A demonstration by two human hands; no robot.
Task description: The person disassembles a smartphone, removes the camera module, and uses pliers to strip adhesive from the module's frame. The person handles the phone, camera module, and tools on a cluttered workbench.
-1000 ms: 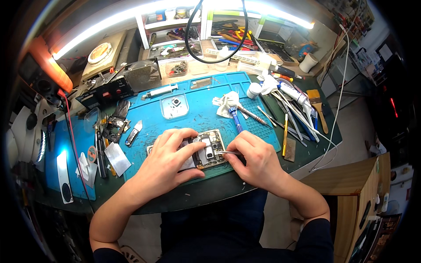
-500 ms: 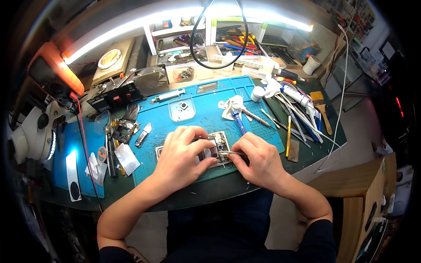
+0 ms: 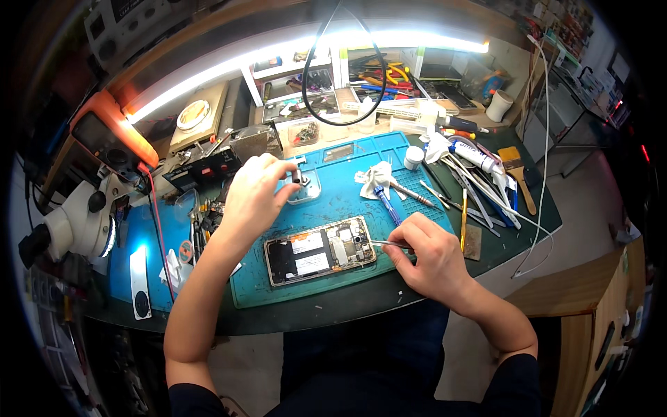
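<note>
My left hand (image 3: 258, 192) holds a small dark part (image 3: 296, 177) between thumb and fingers, over the clear plastic box (image 3: 306, 195) on the blue mat. An opened phone (image 3: 313, 260) lies lower on the mat, with its black frame, battery and circuit board showing. My right hand (image 3: 432, 256) is closed on thin metal tweezers (image 3: 380, 242), whose tip is at the phone's right end; whether it touches cannot be made out. A blue-handled screwdriver (image 3: 385, 201) and crumpled white tissue (image 3: 375, 177) lie just above my right hand.
An orange meter (image 3: 117, 137) and a white microscope (image 3: 90, 222) stand at left. Tools, loose parts and a white strip (image 3: 139, 281) lie around the mat (image 3: 250, 295). At right are pens, tubes, a brush (image 3: 521, 174) and a white cable. Tool trays and a light bar line the back.
My left hand has lifted off the phone and moved up and left to the plastic box, carrying a small part, uncovering the phone. My right hand stays by the phone with the tweezers.
</note>
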